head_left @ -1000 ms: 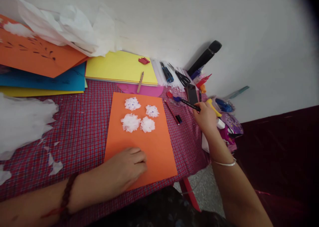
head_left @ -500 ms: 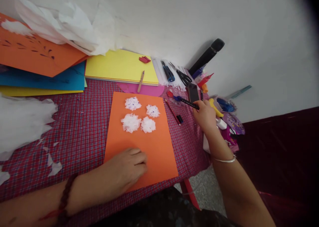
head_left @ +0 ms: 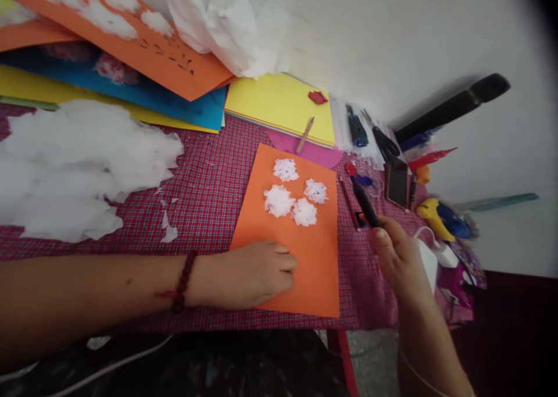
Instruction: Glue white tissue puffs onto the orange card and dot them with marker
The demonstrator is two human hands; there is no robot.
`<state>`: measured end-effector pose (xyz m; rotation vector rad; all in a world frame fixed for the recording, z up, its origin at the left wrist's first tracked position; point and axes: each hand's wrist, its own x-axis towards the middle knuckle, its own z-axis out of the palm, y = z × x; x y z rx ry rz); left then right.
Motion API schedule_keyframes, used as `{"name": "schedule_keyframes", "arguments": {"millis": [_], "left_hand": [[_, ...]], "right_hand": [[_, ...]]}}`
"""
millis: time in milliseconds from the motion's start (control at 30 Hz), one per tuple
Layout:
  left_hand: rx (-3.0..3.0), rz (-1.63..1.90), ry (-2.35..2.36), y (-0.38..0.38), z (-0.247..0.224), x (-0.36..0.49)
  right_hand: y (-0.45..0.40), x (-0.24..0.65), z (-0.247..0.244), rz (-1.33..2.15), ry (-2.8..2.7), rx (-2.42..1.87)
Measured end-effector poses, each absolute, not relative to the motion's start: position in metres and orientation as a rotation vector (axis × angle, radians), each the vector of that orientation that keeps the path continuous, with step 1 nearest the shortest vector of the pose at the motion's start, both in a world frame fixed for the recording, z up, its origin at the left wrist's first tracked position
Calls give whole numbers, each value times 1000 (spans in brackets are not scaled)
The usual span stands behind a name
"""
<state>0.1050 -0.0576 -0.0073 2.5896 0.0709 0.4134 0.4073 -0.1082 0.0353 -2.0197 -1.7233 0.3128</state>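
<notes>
My left hand [head_left: 265, 274] rests on the lower part of an orange paper sheet [head_left: 311, 257], fingers curled in and their undersides hidden. In my right hand [head_left: 396, 257] is a black marker [head_left: 364, 201], raised to the right of the sheet and slanting up and left. Several white crumpled tissue flowers lie on the sheet. Blue specks mark the top flower [head_left: 285, 170] and the right one [head_left: 315, 191]; the left one [head_left: 279, 200] and the lower one [head_left: 304, 212] look plain white. A pencil [head_left: 349, 202] and a black cap [head_left: 361, 220] lie near the marker.
White tissue [head_left: 87, 170] covers the checked cloth [head_left: 204, 182] on the left. Decorated orange paper [head_left: 174, 65] and a yellow stack [head_left: 279, 100] lie behind. A cutter [head_left: 357, 127], scissors [head_left: 383, 141] and phone [head_left: 396, 182] are at the back right, beside the wall.
The view has shifted, so the table's things appear farther right. My right hand has turned, and the marker now points more steeply upward. My left hand stays on the orange sheet.
</notes>
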Motion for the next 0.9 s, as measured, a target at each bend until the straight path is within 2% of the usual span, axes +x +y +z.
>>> {"name": "schedule_keyframes", "arguments": {"millis": [300,900], "left_hand": [[2599,531,71,-58,-14,106],[2621,411,63,-58,-12,106]], "right_hand": [[-102,348,31,206,-2131,-1692],[-86,334,24,162,-2240,-1696]]}}
